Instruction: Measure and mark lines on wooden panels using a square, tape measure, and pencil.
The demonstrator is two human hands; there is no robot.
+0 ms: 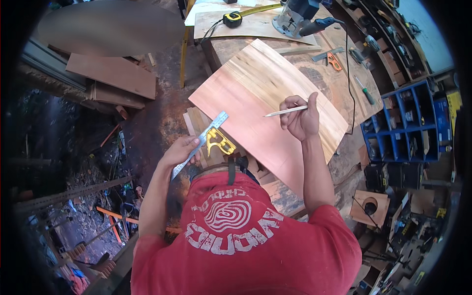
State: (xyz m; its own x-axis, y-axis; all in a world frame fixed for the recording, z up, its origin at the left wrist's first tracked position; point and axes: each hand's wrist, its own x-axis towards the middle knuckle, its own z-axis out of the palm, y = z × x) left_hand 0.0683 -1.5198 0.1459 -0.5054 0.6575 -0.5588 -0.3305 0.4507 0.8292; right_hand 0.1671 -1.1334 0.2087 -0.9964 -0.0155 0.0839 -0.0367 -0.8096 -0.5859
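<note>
My left hand (188,149) grips the steel rule (221,120) of a combination square, away from the bench's front edge. Its yellow head (221,142) sits partway along the rule. In my right hand (300,118) a pencil (285,111) lies between thumb and fingers, its tip pointing left. That hand is above a wide wooden panel (265,88), made of pinkish and pale yellow strips, which lies at an angle on the workbench (328,79). Pencil lines cannot be made out clearly on the panel.
A router (295,18) and a tape measure (232,19) stand on a board at the back. Right of the panel lie an orange-handled square (333,62), a green-handled screwdriver (368,96) and a black cord (348,73). Blue compartment shelving (402,121) stands beyond; boards (110,75) are stacked left.
</note>
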